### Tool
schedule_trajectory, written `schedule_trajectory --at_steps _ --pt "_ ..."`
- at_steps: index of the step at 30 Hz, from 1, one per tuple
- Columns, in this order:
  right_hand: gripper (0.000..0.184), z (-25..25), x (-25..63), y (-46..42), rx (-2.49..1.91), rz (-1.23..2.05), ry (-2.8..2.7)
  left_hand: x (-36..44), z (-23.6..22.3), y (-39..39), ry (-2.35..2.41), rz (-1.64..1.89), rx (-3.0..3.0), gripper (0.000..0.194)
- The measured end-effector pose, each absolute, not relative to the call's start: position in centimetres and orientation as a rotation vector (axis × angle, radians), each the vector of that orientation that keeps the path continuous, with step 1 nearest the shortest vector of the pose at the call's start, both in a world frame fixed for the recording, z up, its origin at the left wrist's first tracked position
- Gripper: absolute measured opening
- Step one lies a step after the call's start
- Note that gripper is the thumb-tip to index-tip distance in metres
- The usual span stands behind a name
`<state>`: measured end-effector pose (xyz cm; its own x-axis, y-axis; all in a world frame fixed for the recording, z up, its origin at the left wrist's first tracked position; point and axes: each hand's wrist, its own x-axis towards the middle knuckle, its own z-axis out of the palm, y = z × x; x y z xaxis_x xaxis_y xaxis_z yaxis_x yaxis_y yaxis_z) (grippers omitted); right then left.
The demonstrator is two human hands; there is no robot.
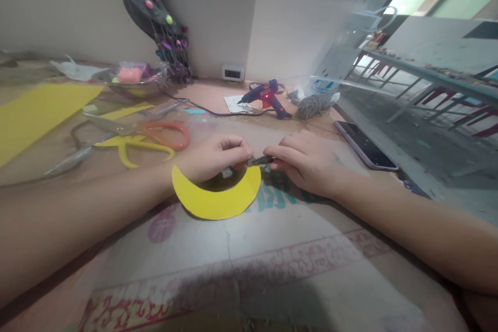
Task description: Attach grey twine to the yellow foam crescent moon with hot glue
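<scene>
By the yellow crescent, I see the left hand pinching something hidden, the right hand gripping a dark pointed tool. Apply pressure gradually.

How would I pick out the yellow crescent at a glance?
Start at the printed work surface; over it the left hand and right hand nearly meet. The yellow crescent is just on the wearer's side of the left hand. Unlike the straight-edged yellow sheet at far left, it curves to two tips.
</scene>
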<state>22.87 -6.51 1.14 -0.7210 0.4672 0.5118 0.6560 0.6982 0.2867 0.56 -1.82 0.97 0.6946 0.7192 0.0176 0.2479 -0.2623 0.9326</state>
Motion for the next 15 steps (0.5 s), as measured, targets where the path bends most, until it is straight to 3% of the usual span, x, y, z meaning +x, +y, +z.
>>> schedule_trajectory --at_steps 10,15 --pt "0.037 1.21 22.84 -6.5 -0.847 -0.582 -2.509 0.45 0.89 -1.74 0.766 0.52 1.837 0.026" --pt "0.046 1.08 23.03 -6.55 -0.967 -0.371 -2.49 0.48 0.95 -1.97 0.769 0.531 1.788 0.028"
